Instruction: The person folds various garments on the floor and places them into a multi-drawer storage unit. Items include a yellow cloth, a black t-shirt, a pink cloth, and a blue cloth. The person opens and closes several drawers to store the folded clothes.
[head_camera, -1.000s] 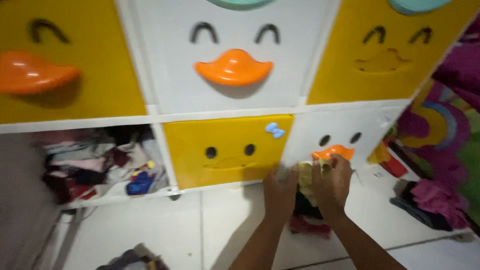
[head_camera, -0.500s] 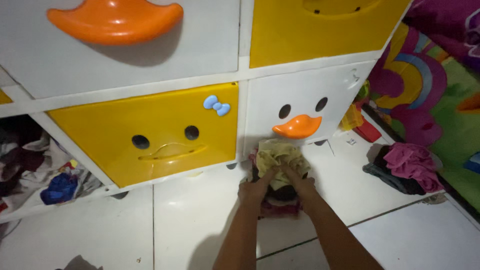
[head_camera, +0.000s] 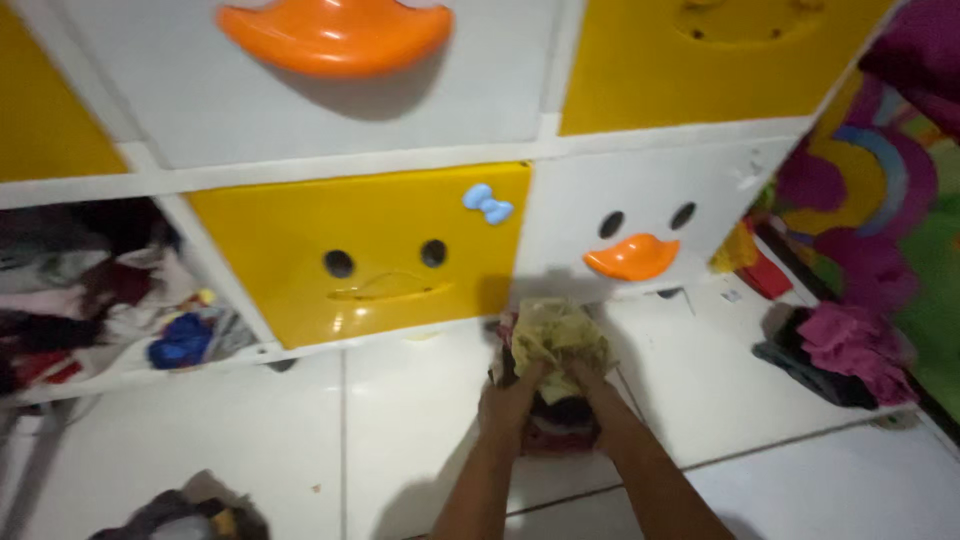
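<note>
On the floor: clothes pile (head_camera: 556, 365) lies on white tiles (head_camera: 400, 420), just before the white duck-faced drawer (head_camera: 640, 225)
Left hand (head_camera: 510, 400): grips the pile's left side; fingertips buried in cloth
Right hand (head_camera: 592, 385): grips its right; blurred
Open compartment (head_camera: 100, 290): jumbled, dim

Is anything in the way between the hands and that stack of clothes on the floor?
Nothing visible. The left hand and right hand already rest on the stack of clothes, which sits on the white tile floor just in front of the white drawer with the orange beak handle.
</note>
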